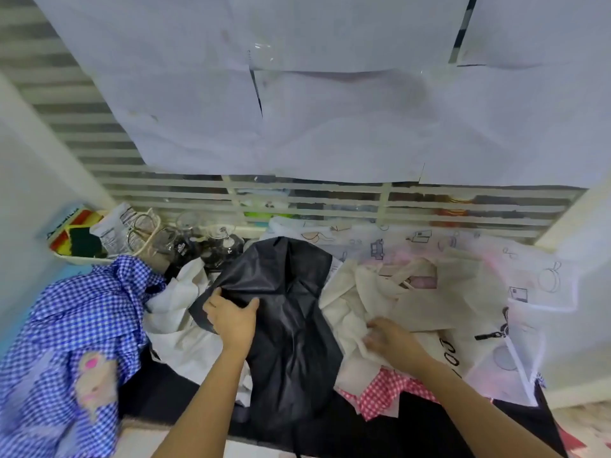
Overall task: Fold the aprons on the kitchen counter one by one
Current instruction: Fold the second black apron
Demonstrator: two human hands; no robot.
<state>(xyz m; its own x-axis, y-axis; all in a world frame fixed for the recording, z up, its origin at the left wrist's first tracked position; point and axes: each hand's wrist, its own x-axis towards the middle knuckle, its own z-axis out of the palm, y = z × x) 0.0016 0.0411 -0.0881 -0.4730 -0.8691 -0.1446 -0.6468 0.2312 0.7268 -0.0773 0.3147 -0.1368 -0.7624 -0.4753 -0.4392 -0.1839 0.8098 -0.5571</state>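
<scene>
black apron [291, 325] lies crumpled on the bench [165, 395], thin, soft, a little slippery; better take it by the corners. your left hand [231, 317] pinches its upper fold with fingers [216, 294] and thumb. your right hand [391, 338] lies on the cream apron [380, 285], grip too blurred to tell.

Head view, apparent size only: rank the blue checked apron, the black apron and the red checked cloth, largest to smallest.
1. blue checked apron, though it lies at the near left edge of a wide-angle view, so its lead is unsure.
2. black apron.
3. red checked cloth, clearly smallest; cream fabric covers most of it.
</scene>
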